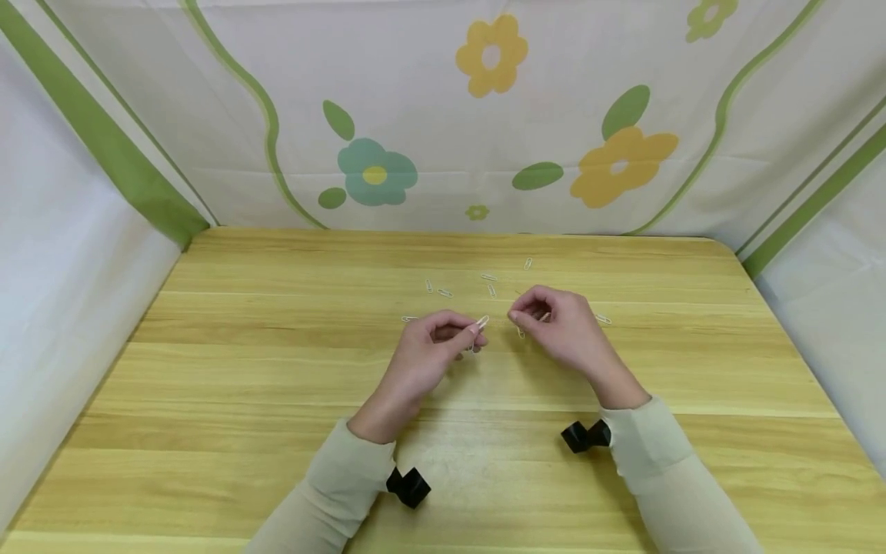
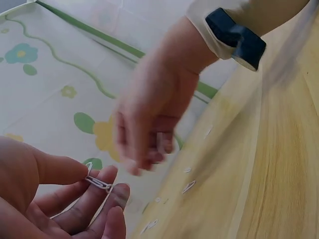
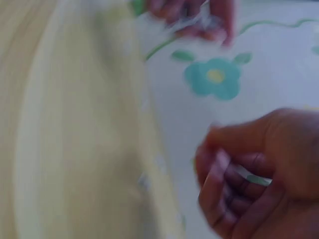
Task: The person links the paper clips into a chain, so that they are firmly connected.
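Observation:
My left hand (image 1: 439, 346) pinches a white paper clip (image 1: 483, 322) between thumb and fingers. The left wrist view shows it as part of a short string of linked paper clips (image 2: 98, 183) lying across the fingers. To its right, a small distance apart, my right hand (image 1: 557, 323) has its thumb and fingertips together, palm side down over the table. A blurred white paper clip (image 2: 160, 143) shows at the right hand's fingers in the left wrist view. The right wrist view blurs the right fingertips (image 3: 212, 144), and the clip is hidden there.
On the wooden table (image 1: 208, 369) several loose paper clips lie beyond the hands, including one clip (image 1: 445, 292) left of centre and another clip (image 1: 528, 263) near the back. One more clip (image 1: 604, 318) is right of the right hand. A flowered curtain (image 1: 429, 92) hangs behind the table.

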